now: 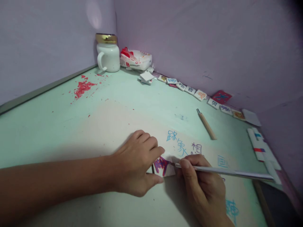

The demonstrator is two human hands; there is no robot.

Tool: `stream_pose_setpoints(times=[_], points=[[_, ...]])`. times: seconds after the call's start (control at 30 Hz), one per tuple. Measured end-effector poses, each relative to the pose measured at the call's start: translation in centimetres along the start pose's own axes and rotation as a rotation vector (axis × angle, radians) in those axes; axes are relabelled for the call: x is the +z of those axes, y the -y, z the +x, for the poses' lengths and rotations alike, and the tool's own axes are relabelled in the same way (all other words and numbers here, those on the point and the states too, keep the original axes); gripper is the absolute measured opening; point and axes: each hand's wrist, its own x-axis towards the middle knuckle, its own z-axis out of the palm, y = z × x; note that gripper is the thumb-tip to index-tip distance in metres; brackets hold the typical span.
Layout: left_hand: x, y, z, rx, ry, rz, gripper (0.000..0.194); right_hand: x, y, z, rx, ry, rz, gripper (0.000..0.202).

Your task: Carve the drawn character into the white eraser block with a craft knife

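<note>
A small white tile with a purple and red character on it lies on the table between my hands. My left hand grips it at its left side, index finger at the far edge and thumb at the near edge. In my right hand is a slim silver-handled tool, held like a pen. Its thin dark tip meets the tile's surface at the character's right side; the exact kind of tip is too small to tell. My left fingers hide part of the tile.
A wooden-handled carving tool lies beyond my right hand. Several character tiles line the wall. At the back stand a white mug with a gold lid and a tissue packet. Red shavings lie back left; a dark object at right.
</note>
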Motion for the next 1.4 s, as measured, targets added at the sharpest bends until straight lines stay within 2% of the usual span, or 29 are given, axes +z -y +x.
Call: stream_pose_setpoints(times=[0.27, 0.4, 0.63, 0.8, 1.03, 1.4], points=[[-0.1, -0.3, 0.1, -0.015, 0.015, 0.039, 0.053, 0.3, 0.5, -0.5, 0.061, -0.031, 0.042, 0.029], [0.0, -0.3, 0.0, 0.023, 0.019, 0.067, 0.060, 0.4, 0.7, -0.6, 0.058, -0.037, 0.036, 0.030], [0.4, -0.3, -0.5, 0.067, 0.011, 0.130, 0.063, 0.4, 0.6, -0.7, 0.057, -0.025, 0.054, 0.028], [0.3, -0.5, -0.5, 0.048, 0.050, 0.157, 0.057, 0.5, 0.5, -0.9, 0.059, -0.020, 0.042, 0.029], [0.2, -0.4, -0.4, 0.045, 0.042, 0.144, 0.058, 0.6, 0.7, -1.0, 0.044, -0.039, 0.073, 0.029], [0.6, -0.4, -0.5, 0.047, -0.036, 0.165, 0.061, 0.7, 0.8, -1.2, 0.053, -0.037, 0.076, 0.030]])
